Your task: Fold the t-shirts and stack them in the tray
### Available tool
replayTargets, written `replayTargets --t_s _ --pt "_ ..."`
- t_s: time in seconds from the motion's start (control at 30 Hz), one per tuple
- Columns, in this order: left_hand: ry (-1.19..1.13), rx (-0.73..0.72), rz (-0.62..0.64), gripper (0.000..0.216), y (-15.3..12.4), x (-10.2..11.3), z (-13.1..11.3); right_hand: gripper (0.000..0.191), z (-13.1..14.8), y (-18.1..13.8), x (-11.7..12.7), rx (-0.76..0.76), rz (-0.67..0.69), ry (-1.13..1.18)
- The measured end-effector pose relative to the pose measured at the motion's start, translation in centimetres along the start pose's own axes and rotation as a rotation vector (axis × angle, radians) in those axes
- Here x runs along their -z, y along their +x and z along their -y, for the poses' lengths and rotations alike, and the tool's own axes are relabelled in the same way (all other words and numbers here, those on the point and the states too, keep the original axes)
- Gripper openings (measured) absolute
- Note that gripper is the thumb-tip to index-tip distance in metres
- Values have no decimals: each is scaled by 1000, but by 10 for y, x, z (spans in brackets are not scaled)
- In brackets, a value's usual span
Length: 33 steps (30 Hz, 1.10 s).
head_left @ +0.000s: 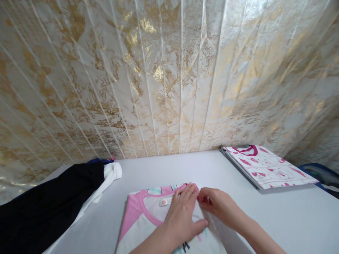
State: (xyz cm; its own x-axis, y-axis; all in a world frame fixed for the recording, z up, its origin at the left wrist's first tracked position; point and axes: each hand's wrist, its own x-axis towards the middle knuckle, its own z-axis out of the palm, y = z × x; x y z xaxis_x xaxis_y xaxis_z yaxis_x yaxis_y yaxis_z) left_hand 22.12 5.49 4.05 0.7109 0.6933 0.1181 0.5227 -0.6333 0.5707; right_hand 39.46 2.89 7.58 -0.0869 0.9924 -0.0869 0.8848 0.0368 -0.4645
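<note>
A folded white T-shirt with pink shoulders and a pink neckband [152,217] lies at the near middle of the table. Inside its neckline shows a white label [165,201]. My left hand [183,215] rests flat on the shirt over the right part of the neck opening, its fingers stretched out and the thumb apart. At the shirt's upper right edge, my right hand [215,204] has its fingertips pinched on the pink cloth. Part of the print on the shirt's front is hidden under my left hand and forearm.
Folded shirts, the top one white with pink print [270,167], lie at the right on the white table [169,173]. Black cloth [60,197] and white cloth [112,171] lie at the left. A gold-patterned sheet [159,88] hangs behind the table. A blue-edged item [320,171] stands far right.
</note>
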Motion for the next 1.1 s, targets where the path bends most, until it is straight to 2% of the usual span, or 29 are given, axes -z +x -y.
replayTargets --t_s 0.1,0.2,0.3,0.37,0.5,0.6,0.77,0.87,0.97,1.03,1.1 --pt "1 -8 -4 83 0 0 0 9 -10 0 20 24 -41 39" --pt "3 -14 -1 83 0 1 0 14 -29 -2 38 24 -170 96" --pt "16 -18 1 82 -1 2 -1 22 -39 -5 40 38 -277 47" --pt "31 -5 -3 83 -1 2 -3 24 -33 -8 32 83 -229 33" --pt "54 26 -4 88 0 1 -5 14 -6 -8 10 130 -55 40" --pt "51 12 -1 87 0 1 -4 13 4 -5 -2 113 -52 -16" --pt "49 0 -4 86 0 2 -3 15 1 -1 -6 80 -47 -68" --pt "54 7 2 87 1 3 -3 12 -3 -1 6 34 -56 -52" --pt "56 11 16 89 1 2 -3 13 -14 -3 28 4 -85 -25" --pt "56 10 18 89 1 2 -3 14 -30 -6 45 -37 -116 -86" --pt "57 12 8 88 0 3 -4 15 -51 -10 62 -139 -179 -229"
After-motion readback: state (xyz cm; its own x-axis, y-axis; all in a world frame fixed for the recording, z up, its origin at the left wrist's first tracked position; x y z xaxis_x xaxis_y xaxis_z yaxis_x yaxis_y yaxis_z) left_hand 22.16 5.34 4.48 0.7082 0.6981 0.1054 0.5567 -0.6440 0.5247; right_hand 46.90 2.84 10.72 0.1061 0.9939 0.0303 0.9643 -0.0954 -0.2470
